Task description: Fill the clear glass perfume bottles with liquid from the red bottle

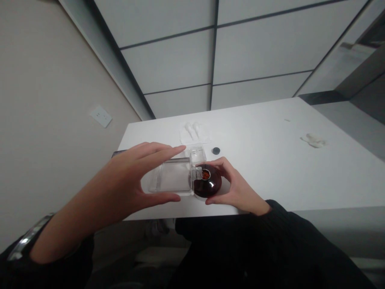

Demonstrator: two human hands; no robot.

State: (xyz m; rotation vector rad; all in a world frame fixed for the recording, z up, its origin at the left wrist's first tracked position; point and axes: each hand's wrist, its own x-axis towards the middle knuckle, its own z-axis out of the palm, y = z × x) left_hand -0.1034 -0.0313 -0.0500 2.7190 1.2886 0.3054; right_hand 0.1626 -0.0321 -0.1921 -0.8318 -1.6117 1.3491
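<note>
My left hand (150,172) is wrapped round a clear, square-sided bottle (174,176) tipped on its side, its threaded neck pointing right. That neck meets the open mouth of a dark brown round bottle (207,186); whether liquid passes between them I cannot make out. Thumb and fingers of my right hand (230,184) grip the brown bottle from the right, with its mouth facing up. Just behind the two bottles lies another clear container (197,153), partly hidden. A small black cap (215,151) rests on the table beyond my right hand.
Two white pump tops (192,129) lie on a tissue at the back of the white table (264,160). A crumpled whitish piece (314,140) is far right, near a small scrap (287,120). A dark object (118,153) shows behind my left hand. White panels stand behind the table.
</note>
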